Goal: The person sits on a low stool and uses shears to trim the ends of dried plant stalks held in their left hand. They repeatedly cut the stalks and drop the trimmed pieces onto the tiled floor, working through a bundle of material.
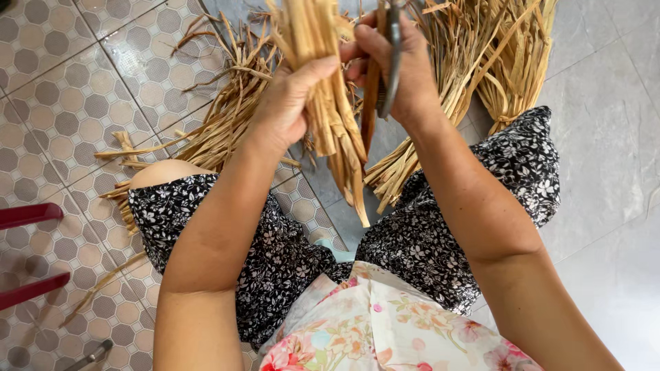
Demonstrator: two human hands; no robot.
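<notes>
My left hand (292, 103) is closed around a bundle of dried tan plant strips (330, 103), held upright with its ends hanging down between my knees. My right hand (405, 69) grips a tool with a brown wooden handle and a dark curved metal blade (386, 69), held right beside the bundle. The two hands touch near the top of the frame. My knees are covered by black cloth with small white flowers.
Loose piles of the same dried strips lie on the floor: one at the left (220, 124), one at the upper right (495, 62). Patterned tiles (62, 103) cover the left floor, plain grey floor (612, 137) the right. Red bars (27, 214) stand at the left edge.
</notes>
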